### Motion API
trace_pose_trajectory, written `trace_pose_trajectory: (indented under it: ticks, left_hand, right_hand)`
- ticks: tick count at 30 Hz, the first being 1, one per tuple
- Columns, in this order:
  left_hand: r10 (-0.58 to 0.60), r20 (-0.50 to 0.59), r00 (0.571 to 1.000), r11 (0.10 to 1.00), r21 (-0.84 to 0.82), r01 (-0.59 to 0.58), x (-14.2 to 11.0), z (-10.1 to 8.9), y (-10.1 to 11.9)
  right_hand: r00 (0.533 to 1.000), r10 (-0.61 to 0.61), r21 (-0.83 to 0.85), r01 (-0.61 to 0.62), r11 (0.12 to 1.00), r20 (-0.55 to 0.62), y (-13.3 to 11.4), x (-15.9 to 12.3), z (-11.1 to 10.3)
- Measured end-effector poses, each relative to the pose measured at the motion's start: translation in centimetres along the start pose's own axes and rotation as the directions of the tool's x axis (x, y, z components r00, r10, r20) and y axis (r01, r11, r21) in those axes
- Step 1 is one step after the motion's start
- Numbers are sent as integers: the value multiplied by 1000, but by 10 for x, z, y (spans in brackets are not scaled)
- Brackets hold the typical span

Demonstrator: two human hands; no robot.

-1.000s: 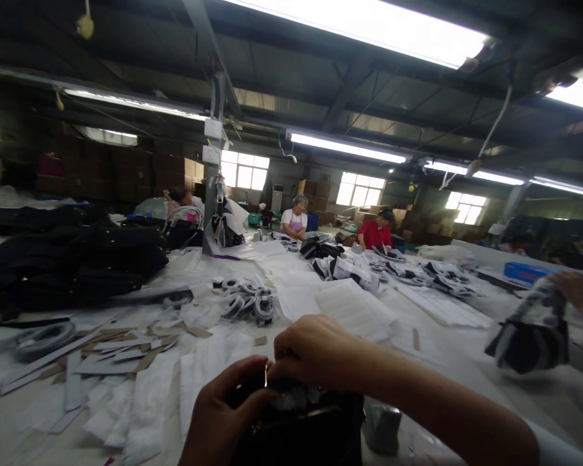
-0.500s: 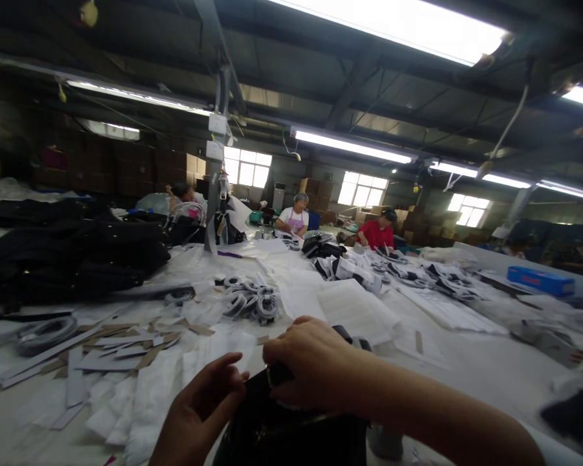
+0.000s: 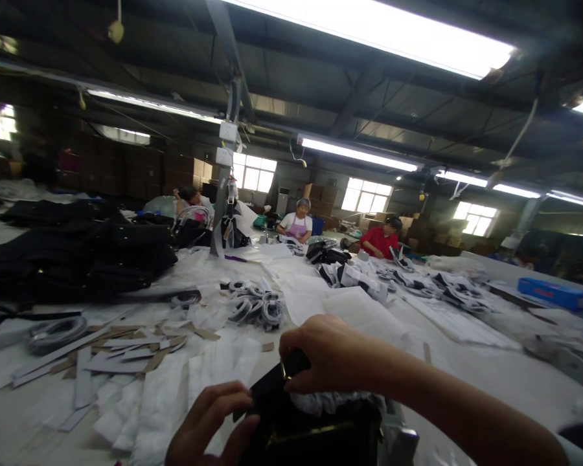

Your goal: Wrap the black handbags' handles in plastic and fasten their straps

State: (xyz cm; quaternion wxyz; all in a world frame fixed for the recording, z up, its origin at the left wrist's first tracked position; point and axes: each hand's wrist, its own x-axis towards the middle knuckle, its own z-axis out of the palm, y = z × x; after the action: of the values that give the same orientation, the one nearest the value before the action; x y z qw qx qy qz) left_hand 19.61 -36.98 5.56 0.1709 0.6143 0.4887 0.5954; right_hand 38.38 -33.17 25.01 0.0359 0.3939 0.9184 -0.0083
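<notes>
A black handbag (image 3: 328, 440) with gold-coloured metal trim stands at the bottom centre, close to me. Crumpled white stuffing (image 3: 328, 402) shows at its top opening. My right hand (image 3: 323, 356) reaches over the bag and pinches a black strap (image 3: 268, 383) near a gold-coloured buckle (image 3: 284, 370). Lower down the same strap, my left hand (image 3: 214, 421) has its thumb and fingers closed round the strap's lower end, at the bag's left side. The left fingertips are partly hidden in shadow. Behind the bag's right side is a grey block-like object (image 3: 402, 440).
Cardboard strips (image 3: 126, 353) and white padding sheets lie left, with a black stack (image 3: 78, 252) of goods beyond. Rolled grey-white handles (image 3: 260, 307) lie ahead near a post (image 3: 221, 213). A blue box (image 3: 554, 293) is at right. Several co-workers sit across the table.
My left hand let go of the buckle area, opened, then closed on the strap lower down. My right hand lifted the strap and buckle into view. A co-worker's hand with a dark bag left on the right.
</notes>
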Motion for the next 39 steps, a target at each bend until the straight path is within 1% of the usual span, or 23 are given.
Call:
trace_pose_trajectory:
  ticks: [1,2,4,6,7,8,11,15,16,18,20,22,24,26,28,30,31,32,34,36,37,39]
  left_hand:
    - [27,39,999,1000,-16,-26,3,5,7]
    - [11,69,998,999,-34,-9,7,11,14]
    - [-86,152,985,991,-92,100,16,19,24]
    - [-167,274,947,963,-160,216,21,22,29]
    - [-189,318,929,949,-184,256,23,22,29]
    - [-205,340,918,939,-195,282,23,20,27]
    - [-253,344,904,930,-169,325,17,10,13]
    - [-267,399,877,933,-122,339,9,0,-10]
    - [-265,403,876,933,-122,339,9,-1,-15]
    - [-280,374,884,928,-131,349,8,0,-20]
    - [-307,319,897,918,-147,367,9,3,-21]
    - [-313,297,902,914,-162,371,11,5,-20]
    - [-295,322,900,916,-174,362,12,6,-19]
    - [-288,323,902,917,-178,356,12,6,-18]
    - [-297,293,909,917,-179,357,12,7,-17]
    - [-302,279,911,914,-185,360,11,8,-16]
    - [-304,290,907,911,-188,366,10,9,-15]
    - [-311,290,905,908,-191,373,9,10,-14]
    - [-335,259,906,901,-193,389,8,11,-12]
    - [-348,208,914,900,-199,388,6,13,-10]
    - [-347,188,919,901,-204,382,5,13,-9]
    - [-342,180,922,900,-220,377,3,13,-9]
  right_hand:
    - [1000,-3,-3,3,1000,9,-1,0,-1]
    - [1000,-8,-12,8,1000,17,-3,0,-2]
    - [1000,-17,-36,18,999,24,-5,0,-4]
    - [999,-27,-51,28,998,24,-5,1,-5]
    - [999,-37,-53,38,998,23,-5,1,-5]
    - [999,-47,-53,48,997,23,-4,2,-4]
    - [997,-61,-53,63,997,41,0,4,-2]
    - [994,-62,0,62,998,90,5,9,0]
    - [994,-68,41,64,997,89,7,10,0]
    - [995,-82,193,69,979,59,12,11,-4]
    - [997,-81,383,82,920,-17,20,8,-10]
    - [994,-42,518,88,851,-101,29,1,-14]
    - [987,42,587,57,807,-153,40,-8,-13]
    - [978,130,641,6,767,-164,47,-17,-5]
    - [975,164,669,-20,743,-153,51,-24,6]
    - [979,142,678,-5,735,-147,50,-28,16]
    - [976,138,676,13,737,-169,47,-28,20]
    - [965,148,658,33,753,-218,44,-29,22]
    - [911,162,546,79,834,-380,34,-27,21]
    - [850,92,366,123,922,-518,25,-26,18]
    - [834,42,288,143,947,-550,21,-25,16]
    - [823,-22,209,171,963,-568,17,-25,13]
